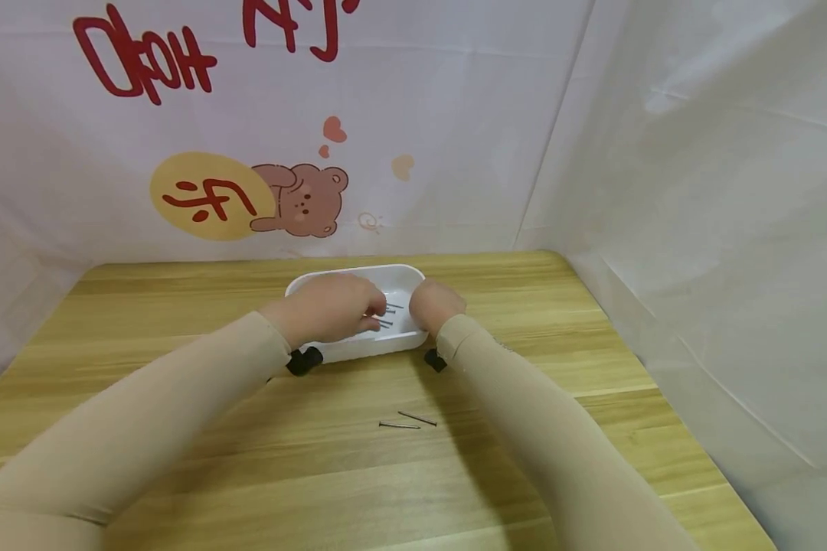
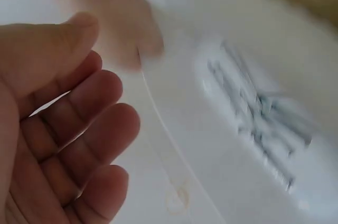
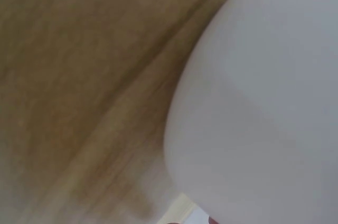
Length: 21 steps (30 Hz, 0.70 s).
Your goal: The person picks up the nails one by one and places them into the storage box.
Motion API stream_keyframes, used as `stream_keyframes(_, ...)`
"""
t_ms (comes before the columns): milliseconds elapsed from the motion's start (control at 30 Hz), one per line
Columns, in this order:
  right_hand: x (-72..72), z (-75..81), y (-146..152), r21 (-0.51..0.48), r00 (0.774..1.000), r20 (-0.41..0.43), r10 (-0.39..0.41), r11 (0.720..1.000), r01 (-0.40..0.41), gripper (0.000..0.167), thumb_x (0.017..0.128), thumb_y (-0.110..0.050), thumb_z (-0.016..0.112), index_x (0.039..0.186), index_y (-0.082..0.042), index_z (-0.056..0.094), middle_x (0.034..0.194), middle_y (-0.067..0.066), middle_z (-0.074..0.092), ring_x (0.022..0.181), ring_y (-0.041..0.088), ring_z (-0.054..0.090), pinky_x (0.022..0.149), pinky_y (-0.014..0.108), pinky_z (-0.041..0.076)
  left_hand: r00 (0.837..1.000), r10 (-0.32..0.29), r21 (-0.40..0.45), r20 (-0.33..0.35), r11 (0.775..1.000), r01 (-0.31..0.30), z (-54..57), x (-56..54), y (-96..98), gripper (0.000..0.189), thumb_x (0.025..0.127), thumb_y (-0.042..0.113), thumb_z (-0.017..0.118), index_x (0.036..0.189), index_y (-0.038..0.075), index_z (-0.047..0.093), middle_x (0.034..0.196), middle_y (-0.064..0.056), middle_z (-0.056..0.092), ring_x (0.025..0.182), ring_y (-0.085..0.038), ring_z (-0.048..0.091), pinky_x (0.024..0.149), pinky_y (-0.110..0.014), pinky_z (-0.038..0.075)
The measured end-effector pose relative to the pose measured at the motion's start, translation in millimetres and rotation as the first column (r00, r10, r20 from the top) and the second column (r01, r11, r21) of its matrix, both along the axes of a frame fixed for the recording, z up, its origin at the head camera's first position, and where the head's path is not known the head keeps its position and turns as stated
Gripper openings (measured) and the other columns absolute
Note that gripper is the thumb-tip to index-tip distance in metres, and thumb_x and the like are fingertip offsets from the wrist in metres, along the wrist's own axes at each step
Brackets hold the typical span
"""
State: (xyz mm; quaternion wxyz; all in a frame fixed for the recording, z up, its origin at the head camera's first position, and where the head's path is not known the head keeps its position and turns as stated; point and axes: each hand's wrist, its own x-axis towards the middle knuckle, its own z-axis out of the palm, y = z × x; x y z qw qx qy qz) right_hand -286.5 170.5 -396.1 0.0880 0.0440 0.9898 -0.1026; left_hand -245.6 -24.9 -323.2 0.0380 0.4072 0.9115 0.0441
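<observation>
A white plastic tray [image 1: 368,349] with rounded corners stands toward the back of the table. Several grey metal nails [image 2: 266,109] lie loose on its floor, blurred in the left wrist view. My left hand [image 1: 331,308] hovers over the tray's left part; its fingers [image 2: 113,129] are loosely bent with nothing between them. At the tray's right end, my right hand [image 1: 439,304] grips the rim, its fingertips partly hidden. The right wrist view has only the tray's smooth outer wall [image 3: 259,102], no fingers. Two nails [image 1: 400,425] lie on the table in front of the tray.
The wood-grain table [image 1: 303,474] stretches toward me on both sides of my forearms. Behind it hangs a white cloth [image 1: 455,138] with red writing and a cartoon bear. Another pale sheet [image 1: 717,229] closes off the right side.
</observation>
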Motion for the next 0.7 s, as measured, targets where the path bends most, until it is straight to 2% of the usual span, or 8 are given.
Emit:
stream_keyframes(67,0.9,1.1,-0.3,0.000,1.000,-0.008,-0.005,1.000,0.005,0.020,0.101,-0.012,0.050,0.103,-0.005,0.069,0.103,0.012,0.073,0.087,0.025,0.066,0.081,0.046,0.060,0.998,-0.038,0.000,-0.041,0.999,0.038,-3.6,15.0,1.6,0.010,0.094,0.030,0.078,0.100,0.022,0.076,0.097,0.007,0.074,0.085,-0.013,0.068,0.079,-0.038,0.056)
stream_keyframes(167,2.2,2.1,-1.0,0.000,1.000,-0.007,-0.015,1.000,0.016,0.021,0.101,-0.013,0.049,0.103,-0.004,0.069,0.103,0.012,0.073,0.086,0.025,0.066,0.081,0.045,0.060,0.995,-0.076,-0.010,-0.062,0.997,0.075,-12.5,32.4,4.0,0.012,0.092,0.032,0.080,0.100,0.023,0.076,0.097,0.008,0.074,0.085,-0.013,0.068,0.079,-0.038,0.057)
stream_keyframes(267,3.0,2.3,-1.3,0.006,1.000,0.005,-0.016,1.000,0.016,0.023,0.103,-0.014,0.048,0.104,-0.004,0.069,0.102,0.011,0.072,0.083,0.024,0.063,0.080,0.045,0.060,0.995,-0.095,-0.032,-0.023,0.995,0.094,-22.8,46.3,7.3,0.011,0.091,0.033,0.081,0.095,0.025,0.074,0.090,0.010,0.070,0.083,-0.012,0.066,0.078,-0.037,0.055)
stream_keyframes(400,3.2,2.3,-1.1,0.015,1.000,0.014,-0.005,1.000,0.005,0.024,0.105,-0.014,0.047,0.104,-0.004,0.069,0.099,0.011,0.071,0.079,0.022,0.059,0.075,0.042,0.059,0.992,-0.121,-0.070,0.037,0.990,0.123,-38.0,62.4,11.5,0.014,0.090,0.033,0.081,0.086,0.027,0.069,0.082,0.012,0.064,0.078,-0.011,0.061,0.071,-0.035,0.052)
stream_keyframes(600,2.0,2.7,-0.7,0.030,1.000,0.013,-0.002,1.000,0.002,0.019,0.101,-0.009,0.049,0.102,-0.004,0.067,0.097,0.010,0.070,0.076,0.022,0.059,0.069,0.039,0.056,0.989,-0.145,-0.087,0.032,0.985,0.147,-60.7,75.8,16.2,0.023,0.090,0.028,0.077,0.073,0.028,0.061,0.076,0.012,0.061,0.069,-0.008,0.055,0.060,-0.030,0.045)
stream_keyframes(700,3.1,3.5,-1.1,0.033,1.000,0.018,0.000,0.999,-0.001,0.019,0.101,-0.008,0.049,0.101,-0.004,0.068,0.098,0.011,0.070,0.078,0.022,0.059,0.070,0.039,0.057,0.987,-0.158,-0.090,0.034,0.983,0.160,-67.0,79.9,18.0,0.025,0.089,0.031,0.080,0.073,0.028,0.061,0.074,0.014,0.058,0.069,-0.007,0.055,0.060,-0.030,0.046)
